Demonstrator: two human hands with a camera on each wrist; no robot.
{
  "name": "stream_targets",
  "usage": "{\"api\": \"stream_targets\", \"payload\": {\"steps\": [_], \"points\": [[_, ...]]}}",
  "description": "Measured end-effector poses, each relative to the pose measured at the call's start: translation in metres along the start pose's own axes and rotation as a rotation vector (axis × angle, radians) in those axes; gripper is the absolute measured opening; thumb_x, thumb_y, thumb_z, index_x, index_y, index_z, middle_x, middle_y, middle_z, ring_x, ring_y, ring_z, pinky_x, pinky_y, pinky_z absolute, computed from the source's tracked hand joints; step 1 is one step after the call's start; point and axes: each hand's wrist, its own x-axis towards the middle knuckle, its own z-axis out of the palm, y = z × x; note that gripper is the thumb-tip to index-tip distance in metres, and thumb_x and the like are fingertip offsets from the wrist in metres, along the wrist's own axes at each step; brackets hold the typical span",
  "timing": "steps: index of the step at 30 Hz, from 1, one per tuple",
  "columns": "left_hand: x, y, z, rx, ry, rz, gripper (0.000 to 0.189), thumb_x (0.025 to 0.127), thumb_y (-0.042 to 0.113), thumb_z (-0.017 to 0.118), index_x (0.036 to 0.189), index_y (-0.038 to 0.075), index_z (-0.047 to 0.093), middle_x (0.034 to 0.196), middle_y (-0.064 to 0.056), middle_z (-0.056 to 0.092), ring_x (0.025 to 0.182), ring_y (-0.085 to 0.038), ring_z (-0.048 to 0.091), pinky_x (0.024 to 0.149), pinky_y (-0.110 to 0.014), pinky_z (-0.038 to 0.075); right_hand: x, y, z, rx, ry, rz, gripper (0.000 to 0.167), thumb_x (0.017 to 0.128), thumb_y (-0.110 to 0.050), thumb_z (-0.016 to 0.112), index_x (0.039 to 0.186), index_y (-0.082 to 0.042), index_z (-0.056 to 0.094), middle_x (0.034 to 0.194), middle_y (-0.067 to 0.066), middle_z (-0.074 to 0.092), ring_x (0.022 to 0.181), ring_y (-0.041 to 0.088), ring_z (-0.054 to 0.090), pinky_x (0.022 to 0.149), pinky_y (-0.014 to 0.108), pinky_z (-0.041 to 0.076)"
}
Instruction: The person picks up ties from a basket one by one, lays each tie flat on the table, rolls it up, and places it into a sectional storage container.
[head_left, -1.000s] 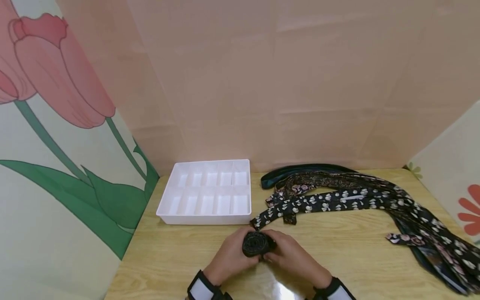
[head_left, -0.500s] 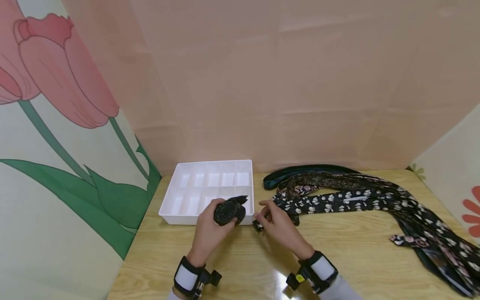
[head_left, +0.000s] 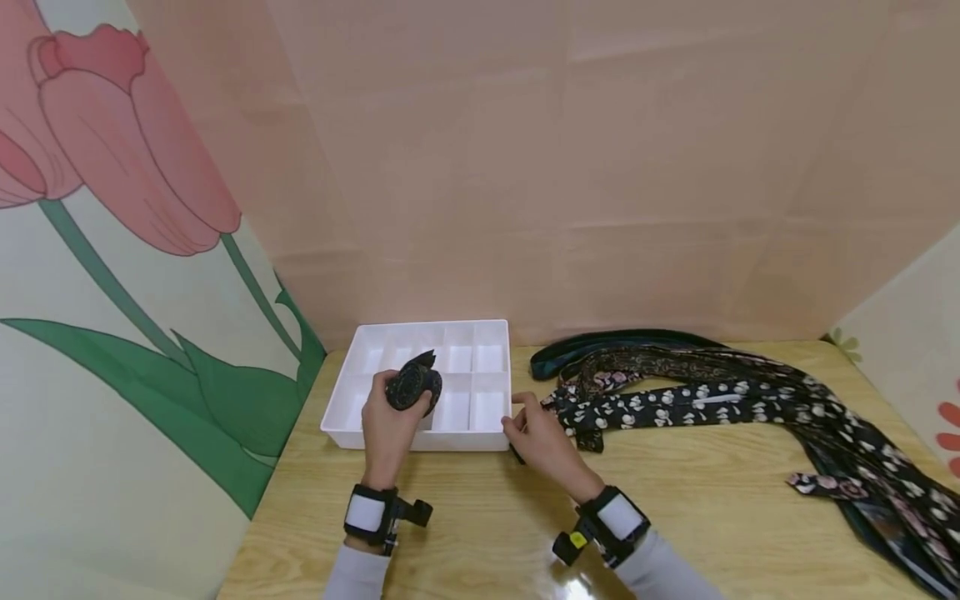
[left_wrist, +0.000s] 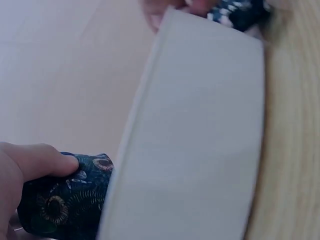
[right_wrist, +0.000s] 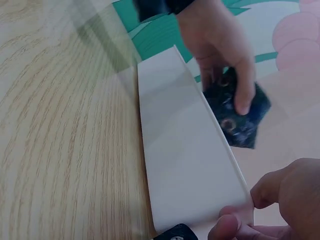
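A dark patterned necktie [head_left: 408, 385], rolled up with its pointed end sticking out, is in my left hand [head_left: 386, 437] over the front row of the white compartment tray [head_left: 457, 442]. From the left wrist view, the rolled tie [left_wrist: 75, 200] shows round motifs under my thumb, partly behind the tray's wall. My right hand [head_left: 547, 446] is at the tray's front right corner. Its thumb and fingers pinch that corner in the right wrist view, where the right hand [right_wrist: 295, 200] appears at the lower right.
Several unrolled neckties [head_left: 675, 400] lie in a heap to the right of the tray, trailing off the right side. The end of a floral tie [head_left: 825, 485] pokes out leftward. A plain backdrop [head_left: 570, 208] stands behind the wooden table [head_left: 465, 517].
Both hands held the rolled tie over the table at first. The left hand has carried it forward and left over the tray; the right let go and moved to the tray's corner.
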Motion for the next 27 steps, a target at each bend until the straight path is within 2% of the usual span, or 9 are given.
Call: {"api": "stream_targets", "payload": {"steps": [5, 9, 16, 21, 27], "points": [[0.000, -0.014, 0.011, 0.049, 0.035, -0.018, 0.053, 0.082, 0.015, 0.089, 0.127, 0.005, 0.063, 0.128, -0.019, 0.072, 0.123, -0.040, 0.067, 0.106, -0.059, 0.051, 0.001, 0.000, -0.001, 0.027, -0.020, 0.003, 0.046, 0.105, -0.015, 0.065, 0.144, 0.004, 0.052, 0.086, 0.006, 0.063, 0.067, 0.015, 0.055, 0.058, 0.027, 0.044], [-0.003, -0.014, 0.018, 0.078, 0.055, 0.004, 0.052, 0.082, 0.013, 0.088, 0.127, 0.004, 0.063, 0.124, -0.019, 0.072, 0.119, -0.040, 0.067, 0.103, -0.057, 0.052, 0.001, 0.000, -0.003, 0.048, -0.043, 0.013, 0.047, 0.105, -0.015, 0.064, 0.145, 0.004, 0.050, 0.086, 0.006, 0.063, 0.067, 0.016, 0.055, 0.057, 0.028, 0.044], [-0.006, -0.010, 0.025, 0.223, 0.126, 0.063, 0.047, 0.081, 0.011, 0.085, 0.122, 0.001, 0.066, 0.115, -0.020, 0.074, 0.109, -0.041, 0.058, 0.097, -0.051, 0.046, 0.002, 0.000, -0.003, 0.044, -0.049, 0.003, 0.046, 0.105, -0.015, 0.065, 0.145, 0.004, 0.051, 0.086, 0.006, 0.064, 0.068, 0.015, 0.056, 0.058, 0.028, 0.045], [-0.007, -0.008, 0.026, 0.311, 0.061, 0.070, 0.047, 0.083, 0.007, 0.083, 0.125, -0.003, 0.063, 0.114, -0.024, 0.075, 0.104, -0.041, 0.055, 0.091, -0.049, 0.045, 0.002, 0.001, -0.003, 0.046, -0.045, 0.002, 0.046, 0.105, -0.015, 0.065, 0.144, 0.004, 0.051, 0.085, 0.006, 0.064, 0.068, 0.016, 0.056, 0.058, 0.028, 0.045], [-0.009, -0.004, 0.017, 0.355, -0.037, 0.032, 0.061, 0.084, 0.016, 0.090, 0.135, -0.006, 0.062, 0.121, -0.028, 0.073, 0.107, -0.040, 0.053, 0.091, -0.051, 0.047, 0.003, 0.001, -0.003, 0.044, -0.053, 0.005, 0.045, 0.105, -0.015, 0.065, 0.144, 0.004, 0.051, 0.085, 0.006, 0.063, 0.068, 0.015, 0.056, 0.058, 0.028, 0.045]]}}
